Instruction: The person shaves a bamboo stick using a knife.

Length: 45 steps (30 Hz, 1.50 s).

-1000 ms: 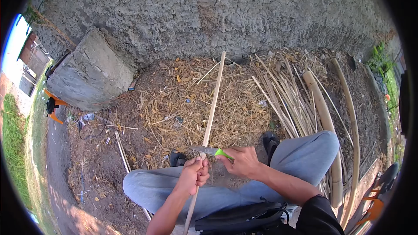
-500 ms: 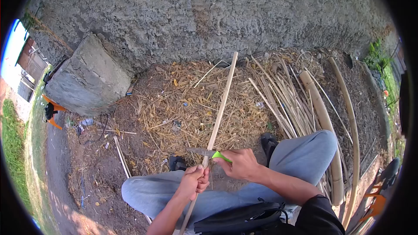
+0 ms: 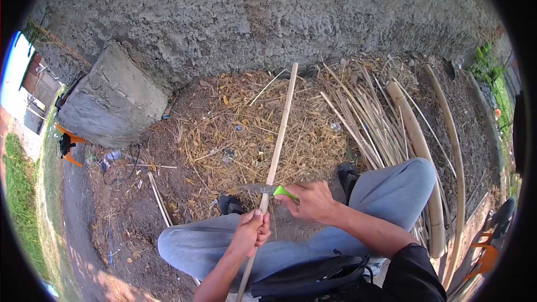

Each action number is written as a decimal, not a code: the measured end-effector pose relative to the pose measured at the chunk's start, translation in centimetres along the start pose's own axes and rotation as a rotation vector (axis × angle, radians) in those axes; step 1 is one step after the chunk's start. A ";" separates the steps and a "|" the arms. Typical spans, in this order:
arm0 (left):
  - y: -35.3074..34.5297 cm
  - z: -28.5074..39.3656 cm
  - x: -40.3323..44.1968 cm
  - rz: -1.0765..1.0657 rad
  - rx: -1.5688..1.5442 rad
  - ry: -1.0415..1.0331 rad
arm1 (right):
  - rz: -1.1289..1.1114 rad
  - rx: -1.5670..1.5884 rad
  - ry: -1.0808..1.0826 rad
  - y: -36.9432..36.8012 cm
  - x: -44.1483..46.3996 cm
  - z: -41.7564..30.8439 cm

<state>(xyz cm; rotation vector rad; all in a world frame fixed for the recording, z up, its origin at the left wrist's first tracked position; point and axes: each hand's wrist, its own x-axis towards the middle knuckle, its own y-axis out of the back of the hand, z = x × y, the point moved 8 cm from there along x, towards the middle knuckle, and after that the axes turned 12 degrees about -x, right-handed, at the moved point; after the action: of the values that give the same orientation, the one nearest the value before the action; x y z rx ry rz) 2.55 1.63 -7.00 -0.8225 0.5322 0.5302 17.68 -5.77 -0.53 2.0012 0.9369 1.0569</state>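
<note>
Evidently, positions have altered slightly; at far left, a concrete block (image 3: 114,100) stands against the rough wall (image 3: 224,17); next, the left hand (image 3: 246,236) is closed round a long pale strip (image 3: 283,120), which slants up from between the knees over the littered ground (image 3: 224,140); its far tip has swung a little leftward since the preceding view; the knife (image 3: 260,188) crosses the strip just beyond that hand, its gap from the thumb slightly wider than at first, so the blade, in my judgement, addresses wood farther out; the right hand (image 3: 314,202) is clenched on the green handle; rightmost, loose split lengths (image 3: 372,123) lie beside a thick pole (image 3: 415,120).
</note>
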 end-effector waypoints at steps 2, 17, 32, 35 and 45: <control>-0.1 0.5 0.0 0.007 0.027 -0.028 | 0.016 -0.106 -0.061 0.0 1.2 1.0; 0.3 0.0 -0.3 0.034 0.054 -0.021 | 0.065 -0.121 -0.068 0.5 1.4 3.2; 1.2 0.5 0.4 0.070 -0.008 -0.011 | -0.110 -0.041 0.042 -1.2 -1.4 -2.1; 0.8 0.7 0.3 0.065 0.015 -0.060 | -0.038 -0.085 0.010 -1.2 -0.3 0.1; 0.9 0.8 0.8 0.121 0.075 -0.096 | -0.015 -0.134 0.050 -0.6 0.0 -0.6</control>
<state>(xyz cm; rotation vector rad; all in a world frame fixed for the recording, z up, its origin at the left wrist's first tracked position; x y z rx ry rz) 2.78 2.94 -7.47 -0.6924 0.5130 0.6541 17.04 -5.31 -0.71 1.8636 0.8821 1.1362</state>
